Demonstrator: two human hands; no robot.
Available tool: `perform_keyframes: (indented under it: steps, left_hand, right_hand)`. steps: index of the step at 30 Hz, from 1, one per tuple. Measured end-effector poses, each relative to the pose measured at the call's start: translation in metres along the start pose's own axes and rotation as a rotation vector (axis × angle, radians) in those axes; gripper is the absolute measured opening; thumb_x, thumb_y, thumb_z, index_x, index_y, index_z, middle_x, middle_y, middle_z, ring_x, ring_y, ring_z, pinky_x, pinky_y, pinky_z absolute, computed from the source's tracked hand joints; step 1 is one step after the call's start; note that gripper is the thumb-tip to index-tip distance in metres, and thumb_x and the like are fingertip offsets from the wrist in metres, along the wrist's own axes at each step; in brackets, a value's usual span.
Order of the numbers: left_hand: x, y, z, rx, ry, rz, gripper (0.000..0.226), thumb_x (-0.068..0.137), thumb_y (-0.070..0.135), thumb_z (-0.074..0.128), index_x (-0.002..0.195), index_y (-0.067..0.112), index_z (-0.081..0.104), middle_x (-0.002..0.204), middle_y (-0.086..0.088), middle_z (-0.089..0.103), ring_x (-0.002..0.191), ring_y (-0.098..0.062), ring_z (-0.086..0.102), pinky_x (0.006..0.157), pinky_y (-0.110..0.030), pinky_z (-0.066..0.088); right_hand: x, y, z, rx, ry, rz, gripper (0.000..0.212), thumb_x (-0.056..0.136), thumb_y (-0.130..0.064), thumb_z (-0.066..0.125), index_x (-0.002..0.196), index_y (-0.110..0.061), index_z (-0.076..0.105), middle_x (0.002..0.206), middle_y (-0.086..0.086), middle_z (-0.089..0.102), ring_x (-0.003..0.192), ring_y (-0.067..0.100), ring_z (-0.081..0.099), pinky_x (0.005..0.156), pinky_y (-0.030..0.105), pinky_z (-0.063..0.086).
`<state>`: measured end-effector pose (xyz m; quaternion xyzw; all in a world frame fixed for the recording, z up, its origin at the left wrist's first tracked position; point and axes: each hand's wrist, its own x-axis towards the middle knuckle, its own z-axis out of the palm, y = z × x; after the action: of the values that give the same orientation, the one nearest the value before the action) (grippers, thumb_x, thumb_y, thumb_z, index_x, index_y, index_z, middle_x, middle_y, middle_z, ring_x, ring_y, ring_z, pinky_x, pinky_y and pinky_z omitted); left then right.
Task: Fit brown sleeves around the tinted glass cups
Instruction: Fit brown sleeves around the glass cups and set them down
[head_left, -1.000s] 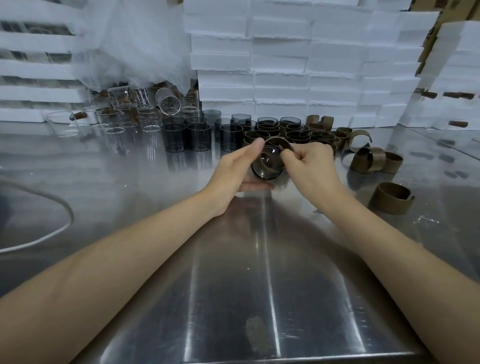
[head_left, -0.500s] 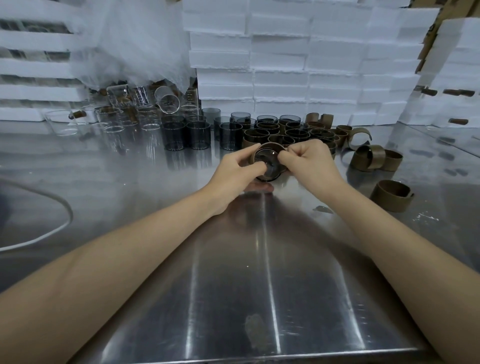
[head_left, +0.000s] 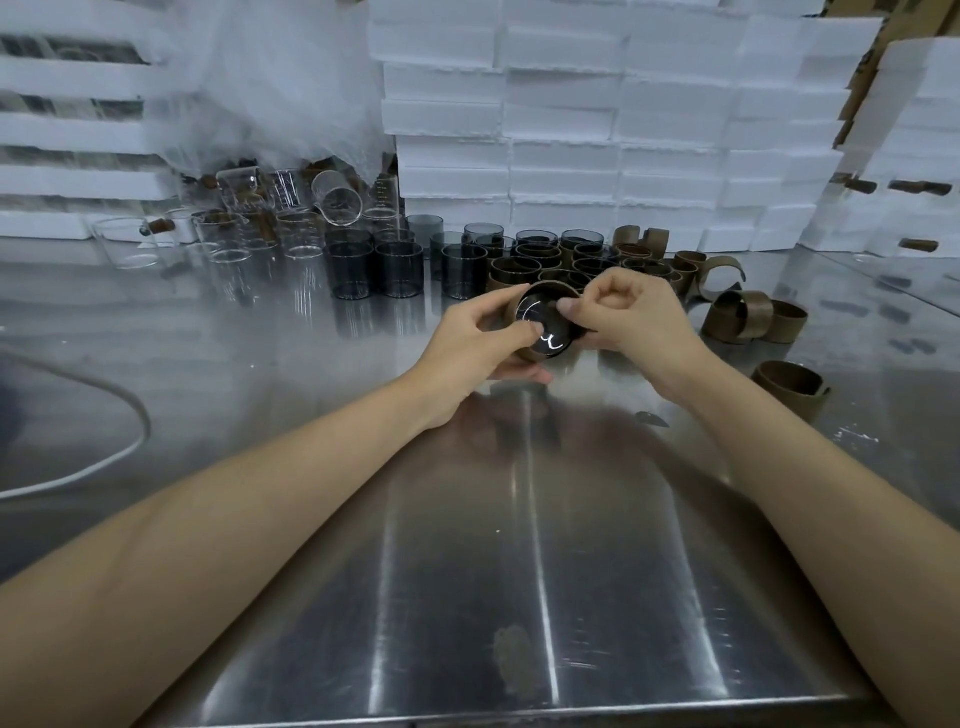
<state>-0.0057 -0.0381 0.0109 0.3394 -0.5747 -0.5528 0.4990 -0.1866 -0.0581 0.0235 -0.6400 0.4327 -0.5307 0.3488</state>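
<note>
Both hands are on one cup (head_left: 546, 326), held just above the table (head_left: 519, 571), approx mid-width and nearer the far edge than the near one. The cup's tipped on its side w/ one end toward the camera. There's glare on the dark glass, so base or mouth, can't tell. The sleeve (head_left: 549, 285) is wrapped round it; the brown band shows along the top and at lower left.

L hand (head_left: 475, 340) is clamped on cup + sleeve from the left, thumb across the near face, fingers curled under and behind. R hand (head_left: 631, 318) comes in from the right, thumb and forefinger pinched at the sleeve's right edge, other fingers curled in. Whether the band's ends are closed is hidden by the R hand.

Handling, as a judgement: the glass is light but hard, slick and breakable, and prob. chips if knocked on the steel. Best held by the wall, not the rim, w/ even pressure. The sleeve looks like a thin springy strip. Loose ones (head_left: 748, 318) toward the right edge lie half uncurled, so it likely wants to spring open; pinch it at the seam.

Along the far edge, sleeved cups (head_left: 524, 270) sit directly behind the hands, w/ bare tinted cups (head_left: 400, 270) to their left.
</note>
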Motion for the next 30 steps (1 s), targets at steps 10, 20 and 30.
perform_keyframes:
  steps: [10,20,30]
  left_hand:
    - [0.002,0.002,-0.002,-0.113,-0.005,-0.031,0.054,0.089,0.026,0.068,0.138,0.009,0.052,0.122,-0.013,0.068,0.088,-0.031,0.072,0.082,-0.027,0.058]
    - [0.010,0.002,-0.009,-0.173,-0.044,-0.167,0.045,0.080,0.051,0.065,0.102,0.012,0.069,0.083,-0.004,0.071,0.057,-0.009,0.062,0.054,-0.015,0.052]
    - [0.017,-0.001,-0.010,-0.300,0.021,-0.252,0.036,0.090,0.046,0.059,0.096,0.011,0.063,0.069,0.003,0.067,0.046,-0.002,0.052,0.047,-0.010,0.048]
  right_hand:
    - [-0.010,0.003,0.015,0.522,-0.207,0.275,0.051,0.096,-0.038,0.052,0.133,-0.004,0.047,0.126,0.021,0.060,0.099,0.029,0.065,0.081,0.038,0.055]
    - [-0.009,-0.002,0.015,0.710,-0.273,0.432,0.067,0.079,-0.054,0.062,0.133,-0.014,0.055,0.127,0.016,0.063,0.119,0.030,0.060,0.093,0.039,0.054]
    - [-0.007,-0.011,0.020,0.871,-0.132,0.575,0.070,0.068,-0.044,0.068,0.127,-0.009,0.057,0.120,0.014,0.067,0.111,0.023,0.065,0.090,0.033,0.055]
